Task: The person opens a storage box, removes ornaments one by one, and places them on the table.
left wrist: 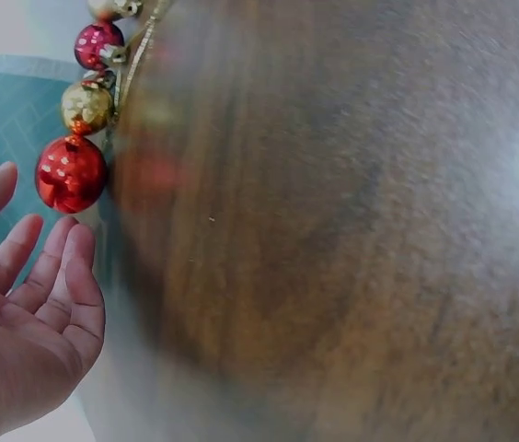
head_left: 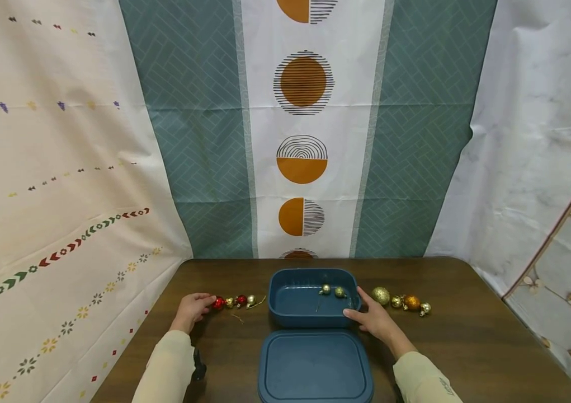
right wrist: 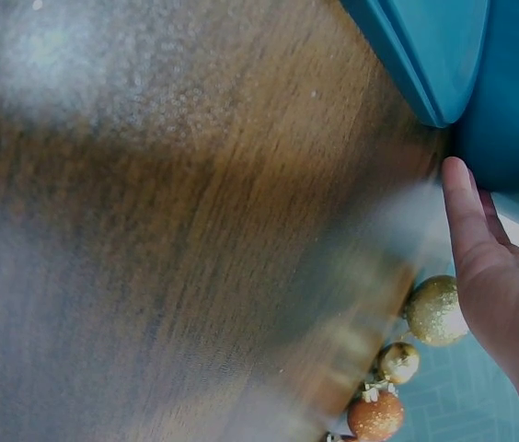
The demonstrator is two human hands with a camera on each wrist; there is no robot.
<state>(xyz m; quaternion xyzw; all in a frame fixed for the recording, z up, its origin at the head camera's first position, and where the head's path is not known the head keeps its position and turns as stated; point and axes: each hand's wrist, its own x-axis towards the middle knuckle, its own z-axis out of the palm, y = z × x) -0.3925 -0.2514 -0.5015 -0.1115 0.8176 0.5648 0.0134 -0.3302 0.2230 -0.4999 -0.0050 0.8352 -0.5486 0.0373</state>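
Observation:
In the head view my left hand [head_left: 193, 310] is at the left end of a row of small Christmas baubles, fingertips right by a shiny red bauble [head_left: 218, 303]. The left wrist view has its thumb and fingers parted and loosely bent just below the red bauble [left wrist: 72, 175]. A gold bauble [left wrist: 86, 108] and a smaller red bauble [left wrist: 99, 45] follow in line. My right hand [head_left: 373, 319] holds the right end of a blue rectangular container [head_left: 310, 321], thumb at the front corner and fingers along the side. Inside lie two small gold baubles, one a gold bauble [head_left: 339, 291].
A blue lid [head_left: 315, 366] lies flat in front of the container on the brown wooden table [head_left: 230, 358]. Right of the container stands another row, with a glittery gold bauble [head_left: 380, 295] and an orange bauble [head_left: 411, 303]. Patterned cloth [head_left: 210, 168] hangs behind.

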